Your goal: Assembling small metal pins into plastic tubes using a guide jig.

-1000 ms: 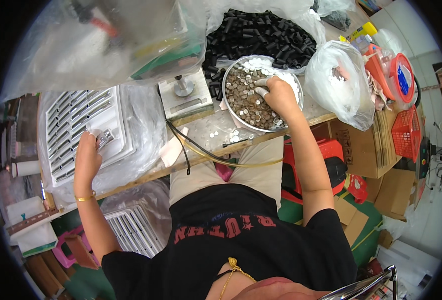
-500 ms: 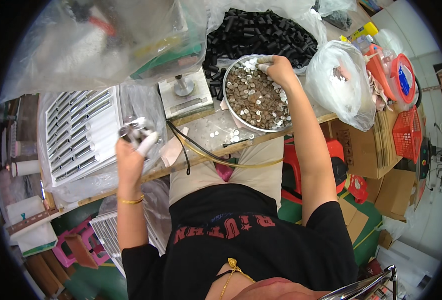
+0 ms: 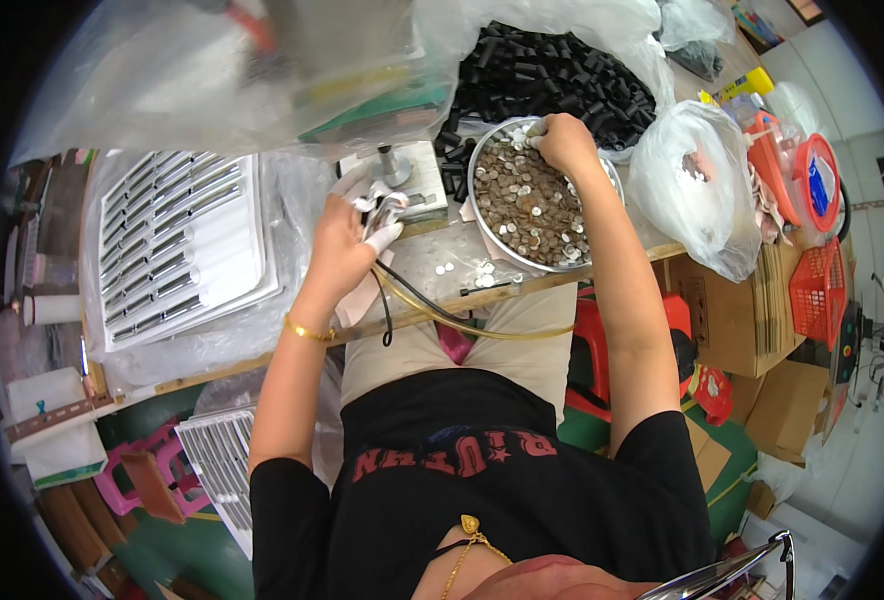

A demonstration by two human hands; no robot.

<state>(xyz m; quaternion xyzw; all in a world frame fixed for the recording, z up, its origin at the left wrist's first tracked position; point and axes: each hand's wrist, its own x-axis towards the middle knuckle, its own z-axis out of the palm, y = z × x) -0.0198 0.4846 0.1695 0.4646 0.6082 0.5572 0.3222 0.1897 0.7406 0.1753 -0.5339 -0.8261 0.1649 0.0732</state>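
From the head camera, the left hand [image 3: 342,240] is curled round a small clutch of shiny metal pieces [image 3: 387,212], thumb and fingers closing in on them, white covers on the fingertips, and it's right at the near left side of the metal press block [image 3: 424,180]; whether the pieces touch that block, I can't tell. Over to the right, the right hand [image 3: 567,145] dips its bunched fingers to the far side of the round bowl [image 3: 470,185], and the small brown and white discs [image 3: 527,205] spread out below and around them; what the fingertips pinch, if anything, is hidden. The bench [image 3: 432,260] carries plenty: a white tray [image 3: 234,255] lined with chrome tubes [image 3: 152,225] on the left, a heap of black tubes [image 3: 552,80] behind the bowl, a clear plastic bag [image 3: 682,200] to its right, loose white discs [image 3: 484,272] near the front edge. Around it, a red basket [image 3: 815,295], cardboard boxes [image 3: 732,315], a pink stool [image 3: 117,485] on green floor [image 3: 212,565]. As for writing, red lettering [image 3: 457,458] runs upside down across the black shirt [image 3: 492,500].
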